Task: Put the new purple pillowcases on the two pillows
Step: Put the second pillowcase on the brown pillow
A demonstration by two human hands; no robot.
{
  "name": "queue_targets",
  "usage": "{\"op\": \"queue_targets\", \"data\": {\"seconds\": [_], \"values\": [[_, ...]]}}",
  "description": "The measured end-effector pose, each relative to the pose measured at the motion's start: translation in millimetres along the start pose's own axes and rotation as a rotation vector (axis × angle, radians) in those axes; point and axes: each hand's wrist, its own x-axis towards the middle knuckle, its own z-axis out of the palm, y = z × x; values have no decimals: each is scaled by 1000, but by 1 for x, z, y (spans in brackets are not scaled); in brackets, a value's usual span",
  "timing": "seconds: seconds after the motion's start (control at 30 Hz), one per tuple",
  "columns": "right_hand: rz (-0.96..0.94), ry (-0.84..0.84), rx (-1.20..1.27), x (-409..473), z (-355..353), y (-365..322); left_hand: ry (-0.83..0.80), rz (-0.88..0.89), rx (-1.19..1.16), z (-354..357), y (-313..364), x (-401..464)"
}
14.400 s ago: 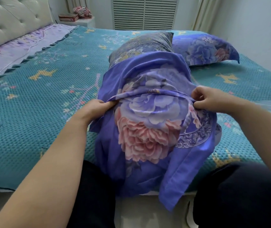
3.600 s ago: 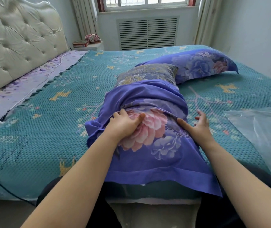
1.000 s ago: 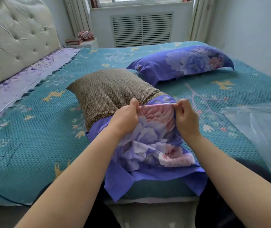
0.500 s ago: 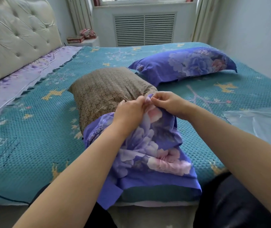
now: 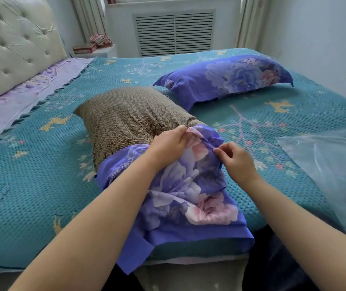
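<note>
A brown patterned pillow (image 5: 126, 120) lies on the bed in front of me, its near end inside a purple floral pillowcase (image 5: 189, 192) that is bunched up low on it. My left hand (image 5: 168, 147) grips the gathered top edge of the pillowcase at the pillow's near right side. My right hand (image 5: 238, 161) pinches the same edge a little to the right. The rest of the pillowcase hangs over the bed's front edge. A second pillow (image 5: 226, 77), fully covered in a purple floral case, lies farther back on the right.
A teal patterned bedspread (image 5: 42, 175) covers the bed. A clear plastic bag (image 5: 331, 164) lies at the right. A tufted headboard (image 5: 14, 49) stands at the left, and a nightstand (image 5: 96, 50) with small items sits at the back by the radiator.
The pillowcase, earlier drawn over most of the pillow, is now bunched at its near end with the brown pillow exposed. In the last half second my right hand slid right along the edge.
</note>
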Motion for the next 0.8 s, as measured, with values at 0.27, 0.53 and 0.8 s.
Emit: {"op": "queue_targets", "data": {"seconds": [0.27,0.53,0.8], "values": [[5,90,207,-11,13,-10,-141,85,251,1,30,-5],[26,229,154,2,14,-12,-256,11,379,7,32,-5],[-199,-90,65,66,22,-47,-492,-132,5,4,11,-4]]}}
